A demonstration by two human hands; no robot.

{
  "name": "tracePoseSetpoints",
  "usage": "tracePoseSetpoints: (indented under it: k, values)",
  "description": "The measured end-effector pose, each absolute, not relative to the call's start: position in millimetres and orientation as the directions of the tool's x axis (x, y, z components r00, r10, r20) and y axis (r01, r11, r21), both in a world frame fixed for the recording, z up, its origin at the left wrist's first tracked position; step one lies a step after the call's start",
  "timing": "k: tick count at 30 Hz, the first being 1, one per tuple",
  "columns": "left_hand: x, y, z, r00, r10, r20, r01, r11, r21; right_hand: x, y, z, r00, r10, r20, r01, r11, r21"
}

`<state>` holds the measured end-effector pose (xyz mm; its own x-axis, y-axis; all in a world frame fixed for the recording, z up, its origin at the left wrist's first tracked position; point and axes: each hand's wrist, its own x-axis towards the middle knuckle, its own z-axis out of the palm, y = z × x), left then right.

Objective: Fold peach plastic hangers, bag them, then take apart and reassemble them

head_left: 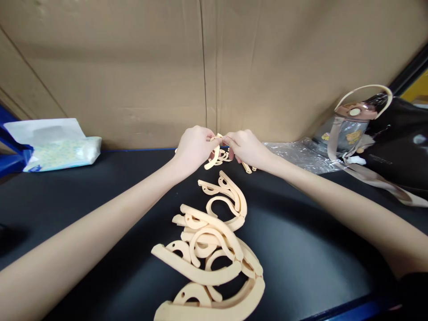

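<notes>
Both my arms reach forward over the black table. Between the fingertips of my left hand (196, 149) is a curved beige plastic hanger part (216, 154), hanging down. My right hand (249, 146) has thumb and forefinger pinched at the upper end of that same part, its fingertips close to the left ones. Small beige pieces (224, 157) lie just behind and under the hands, partly covered by them. Nearer to me, several folded beige plastic hangers (197, 267) with curled hooks overlap in a row. Another folded hanger (241, 200) is at the row's far end.
A pack of wipes or tissues (67, 154) sits at the far left. Clear plastic film (297, 155) lies at the right, beside a strapped drinking bottle (346, 129) and a black bag (401, 147). A cardboard wall (150, 76) closes off the back of the black table (301, 249).
</notes>
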<state>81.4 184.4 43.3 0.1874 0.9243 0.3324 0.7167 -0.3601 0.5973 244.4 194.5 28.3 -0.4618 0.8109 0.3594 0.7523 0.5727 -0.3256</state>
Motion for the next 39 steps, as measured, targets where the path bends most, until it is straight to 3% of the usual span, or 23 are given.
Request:
tracePoseSetpoints:
  k: [4, 7, 10, 13, 23, 31, 39]
  values:
    - [80.3, 181.3, 47.9, 0.182, 0.902, 0.393, 0.786, -0.373, 0.493, 241.1, 205.4, 25.7, -0.342, 0.9, 0.27, 0.704, 0.436, -0.561]
    - [73.3, 180.7, 54.7, 0.188, 0.89, 0.415, 0.81, -0.379, 0.447, 255.2, 221.0, 21.3, -0.208, 0.962, 0.178, 0.758, 0.274, -0.592]
    - [55.8, 191.0, 59.3, 0.172, 0.936, 0.308, 0.785, -0.319, 0.531, 274.7, 232.0, 16.9, -0.128, 0.965, 0.228, 0.821, 0.232, -0.521]
    - [30.2, 211.3, 56.2, 0.04, 0.973, 0.226, 0.718, -0.186, 0.671, 282.1, 232.8, 15.4, -0.118, 0.946, 0.302, 0.888, 0.236, -0.394]
    - [-10.9, 246.9, 14.0, -0.111, 0.979, 0.172, 0.616, -0.069, 0.785, 261.2, 218.4, 5.0, -0.237, 0.924, 0.301, 0.97, 0.244, 0.014]
    - [-3.6, 243.5, 10.1, -0.091, 0.982, 0.167, 0.721, -0.051, 0.691, 262.7, 217.1, -1.4, -0.26, 0.922, 0.287, 0.962, 0.22, 0.162]
    - [7.2, 235.6, 18.9, -0.094, 0.97, 0.223, 0.885, -0.021, 0.466, 265.3, 219.8, -2.7, -0.255, 0.913, 0.317, 0.963, 0.209, 0.171]
